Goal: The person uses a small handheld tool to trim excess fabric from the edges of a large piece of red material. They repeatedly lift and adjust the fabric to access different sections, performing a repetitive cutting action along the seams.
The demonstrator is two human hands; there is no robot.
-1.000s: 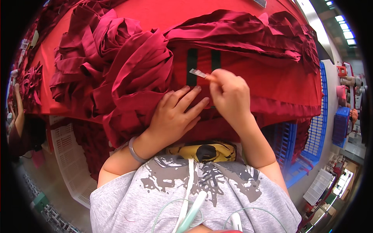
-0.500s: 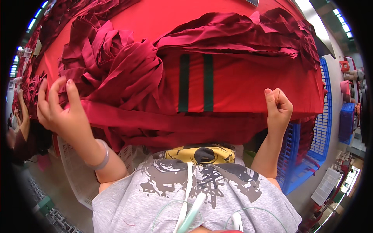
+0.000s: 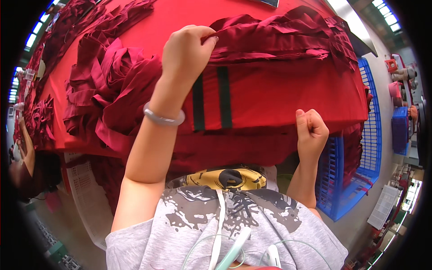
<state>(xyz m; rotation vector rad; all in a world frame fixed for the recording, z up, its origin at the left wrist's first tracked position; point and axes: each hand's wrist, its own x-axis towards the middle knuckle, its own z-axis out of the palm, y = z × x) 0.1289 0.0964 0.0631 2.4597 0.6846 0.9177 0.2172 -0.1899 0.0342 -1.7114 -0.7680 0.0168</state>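
Dark red cloth strips [image 3: 270, 40] lie in a long folded bundle across the far part of a table covered in bright red cloth [image 3: 288, 94]. At the left end of this bundle, my left hand [image 3: 189, 45] pinches an edge of the cloth, forearm stretched across the table. A crumpled heap of the same dark red fabric [image 3: 112, 85] sits left of that forearm, partly hidden by it. Over the table's near right edge my right hand [image 3: 311, 130] is curled in a fist with the thumb up; whatever it may hold is hidden. Two dark green stripes [image 3: 224, 96] cross the cover between my hands.
A blue plastic crate [image 3: 330, 175] stands on the floor to the right, with dark red fabric beside it. A white basket [image 3: 85, 193] stands at lower left. More dark red cloth [image 3: 76, 27] lies at far left, near another person's arm [image 3: 28, 144].
My left hand has moved from the left heap, where its fingers were spread, rightward and away to the folded bundle and closed on its edge. The right fist has barely shifted.
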